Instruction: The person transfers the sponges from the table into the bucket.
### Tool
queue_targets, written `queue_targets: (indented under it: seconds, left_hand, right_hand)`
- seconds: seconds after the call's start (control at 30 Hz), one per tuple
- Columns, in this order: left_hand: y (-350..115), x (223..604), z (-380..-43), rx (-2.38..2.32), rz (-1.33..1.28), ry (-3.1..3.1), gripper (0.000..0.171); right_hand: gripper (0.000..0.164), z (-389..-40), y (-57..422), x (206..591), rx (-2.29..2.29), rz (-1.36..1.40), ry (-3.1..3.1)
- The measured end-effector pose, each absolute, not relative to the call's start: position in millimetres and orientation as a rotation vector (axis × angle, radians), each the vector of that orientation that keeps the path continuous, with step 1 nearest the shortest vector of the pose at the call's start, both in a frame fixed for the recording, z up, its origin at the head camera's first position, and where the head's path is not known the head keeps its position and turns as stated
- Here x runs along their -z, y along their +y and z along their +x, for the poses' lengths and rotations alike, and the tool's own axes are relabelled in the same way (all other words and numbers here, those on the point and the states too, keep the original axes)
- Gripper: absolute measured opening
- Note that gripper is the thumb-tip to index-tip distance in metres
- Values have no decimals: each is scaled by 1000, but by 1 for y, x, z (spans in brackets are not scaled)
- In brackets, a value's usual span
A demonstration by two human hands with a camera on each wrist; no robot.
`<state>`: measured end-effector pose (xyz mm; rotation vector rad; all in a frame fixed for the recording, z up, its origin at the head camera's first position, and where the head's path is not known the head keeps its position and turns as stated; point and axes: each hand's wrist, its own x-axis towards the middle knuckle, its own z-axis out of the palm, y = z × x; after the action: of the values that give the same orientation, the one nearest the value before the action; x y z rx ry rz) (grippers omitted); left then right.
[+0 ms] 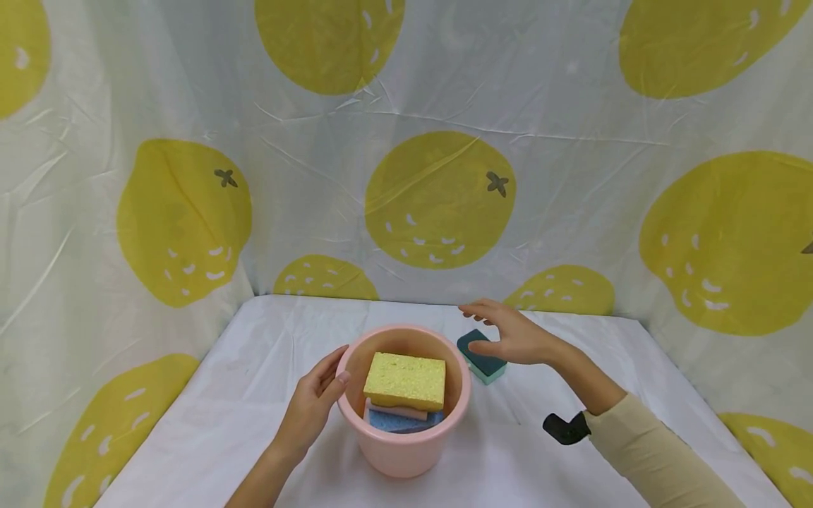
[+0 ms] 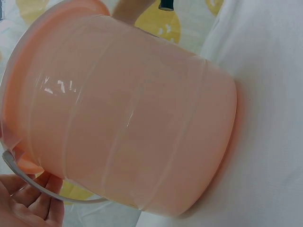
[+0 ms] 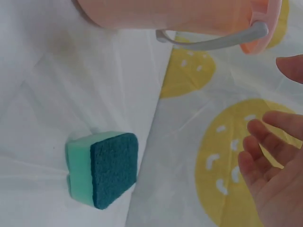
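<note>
A pink bucket (image 1: 406,455) stands upright, holding a yellow sponge (image 1: 405,377) on top, a pale pink piece (image 1: 400,410) beneath it and a blue sponge (image 1: 399,422) lower down. My left hand (image 1: 311,402) touches the bucket's left rim, its fingers fairly straight. In the left wrist view, those fingers (image 2: 53,194) lie behind the grey handle (image 2: 28,177). Right of the bucket lies a green sponge (image 3: 80,172) with a dark scouring pad (image 3: 116,168). My right hand (image 1: 511,335) hovers above that sponge, fingers spread from the thumb, holding nothing.
White cloth (image 1: 521,430) covers the table. A fabric backdrop (image 1: 559,212) printed with yellow lemons rises behind and along both sides. A black strap-like piece (image 1: 565,428) sticks out beside the right sleeve (image 1: 654,451).
</note>
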<state>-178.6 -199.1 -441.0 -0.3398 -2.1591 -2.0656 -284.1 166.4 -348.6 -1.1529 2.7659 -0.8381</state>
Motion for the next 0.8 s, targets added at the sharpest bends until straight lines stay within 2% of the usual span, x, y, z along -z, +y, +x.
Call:
queue_targets:
  seconds: [0.8]
  left_hand:
    - [-200, 442, -180, 2048, -351, -2165, 52]
  right_hand:
    - [65, -306, 203, 405, 895, -821, 2862]
